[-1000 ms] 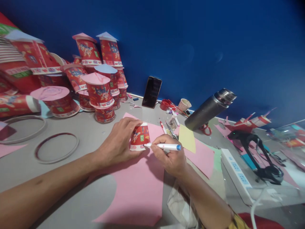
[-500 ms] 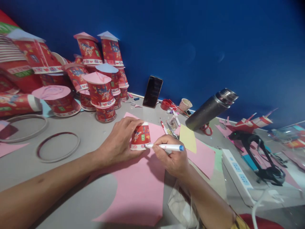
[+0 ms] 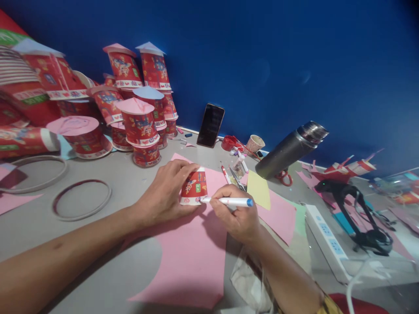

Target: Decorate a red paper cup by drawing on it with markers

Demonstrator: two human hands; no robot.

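Observation:
My left hand point(image 3: 170, 187) is wrapped round a small red printed paper cup point(image 3: 195, 185) with a white band along its lower edge. Small coloured marks show on that band. Between the fingers of my right hand point(image 3: 234, 213) is a white marker pen point(image 3: 234, 201) with a blue end, its tip touching or very near the white band. Below both hands lies a cut sheet of pink paper point(image 3: 193, 257). The far side of the cup is hidden from me.
Red cups with paper cone roofs point(image 3: 139, 122) stand stacked at the left, near two paper rings point(image 3: 81, 200). A phone point(image 3: 210, 125) leans on the blue wall. Rightward are a dark flask point(image 3: 288, 150), scissors point(image 3: 237, 179), a power strip point(image 3: 327, 242) and a black strap frame point(image 3: 353, 213).
Both hands keep their hold on the cup and the marker. The pen tip stays at the white band with hardly any shift; the whole view has moved very slightly.

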